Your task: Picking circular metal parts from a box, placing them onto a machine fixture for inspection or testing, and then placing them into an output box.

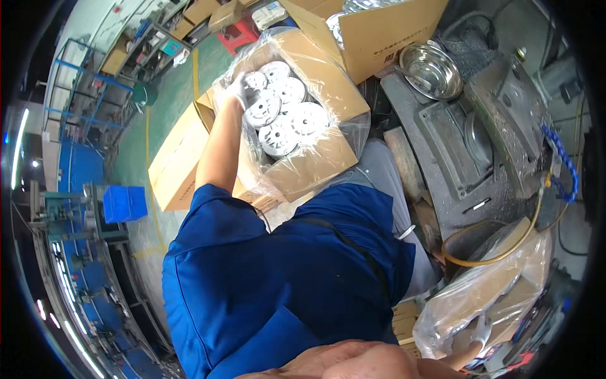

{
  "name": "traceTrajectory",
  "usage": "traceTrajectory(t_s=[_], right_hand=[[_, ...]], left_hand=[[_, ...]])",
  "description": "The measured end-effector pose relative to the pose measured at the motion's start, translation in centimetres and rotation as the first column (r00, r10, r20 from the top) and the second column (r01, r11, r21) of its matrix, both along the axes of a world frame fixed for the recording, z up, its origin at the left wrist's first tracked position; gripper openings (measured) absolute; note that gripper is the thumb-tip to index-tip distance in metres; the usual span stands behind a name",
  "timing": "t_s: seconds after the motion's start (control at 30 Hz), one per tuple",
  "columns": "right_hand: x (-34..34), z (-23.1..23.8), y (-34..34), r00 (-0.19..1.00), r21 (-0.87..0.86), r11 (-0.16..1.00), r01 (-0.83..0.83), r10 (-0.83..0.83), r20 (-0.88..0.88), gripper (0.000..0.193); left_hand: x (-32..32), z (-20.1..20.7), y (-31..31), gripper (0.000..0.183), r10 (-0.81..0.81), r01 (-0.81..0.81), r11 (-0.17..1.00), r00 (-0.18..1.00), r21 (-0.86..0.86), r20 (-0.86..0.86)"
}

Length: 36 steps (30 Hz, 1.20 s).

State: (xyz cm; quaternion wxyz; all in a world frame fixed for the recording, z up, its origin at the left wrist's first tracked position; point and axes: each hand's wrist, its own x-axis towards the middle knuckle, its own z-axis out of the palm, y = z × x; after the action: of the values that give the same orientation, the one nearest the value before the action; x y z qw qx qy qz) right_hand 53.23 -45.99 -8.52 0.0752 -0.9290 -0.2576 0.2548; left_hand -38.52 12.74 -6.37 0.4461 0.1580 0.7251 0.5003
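Note:
My left hand (236, 92), in a pale glove, is at the left side of an open cardboard carton (315, 174) lined with clear plastic. Its fingers and thumb close round the edge of a silvery metal disc (255, 81). Several more round discs with holes, such as one metal disc (309, 119), lie in layers in this carton. Far off at the lower right, my right hand (483, 330), also gloved, reaches over a plastic-covered carton (505, 287). Its fingers look stretched out, and nothing shows in them.
On my right stands a grey metal machine bed (435, 148) with a shiny steel bowl (431, 71) on it. A yellow hose (527, 243) loops beside it. Another carton (180, 158) stands left, a further carton (394, 38) ahead. A blue bin (124, 204) is farther left.

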Motion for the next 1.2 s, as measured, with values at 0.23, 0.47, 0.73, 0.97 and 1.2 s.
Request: traceTrajectory(t_s=[0.23, 0.47, 0.73, 0.97, 1.2], right_hand=[[-14.1, 19.8, 7.0, 0.331, -0.134, 0.545, -0.828, 0.667, 0.667, 0.034], [-21.7, 18.6, 13.6, 0.977, 0.345, 0.925, -0.158, 0.197, -0.082, 0.046], [-24.6, 19.9, 15.2, 0.947, 0.418, 0.867, -0.270, 0.319, -0.050, 0.046], [-33.5, 18.4, 23.1, 0.688, 0.639, 0.736, -0.223, 0.583, -0.432, 0.067], [-39.0, 11.9, 32.4, -0.164, 0.421, 0.665, 0.617, 0.632, -0.758, 0.067]], left_hand=[[-9.0, -12.2, 3.0, 0.078, -0.303, 0.150, 0.947, 0.714, -0.284, -0.631], [-7.6, -12.8, 3.7, 0.071, -0.849, 0.329, 0.485, 0.400, -0.810, -0.346], [-0.3, 0.7, -2.6, 0.048, -0.637, 0.689, 0.725, 0.671, 0.002, -0.379], [13.8, 14.4, -7.2, 0.035, -0.473, 0.800, 0.591, 0.243, -0.100, -0.847], [32.7, 18.4, -14.2, 0.041, 0.112, 0.856, -0.202, -0.463, -0.476, -0.879]])
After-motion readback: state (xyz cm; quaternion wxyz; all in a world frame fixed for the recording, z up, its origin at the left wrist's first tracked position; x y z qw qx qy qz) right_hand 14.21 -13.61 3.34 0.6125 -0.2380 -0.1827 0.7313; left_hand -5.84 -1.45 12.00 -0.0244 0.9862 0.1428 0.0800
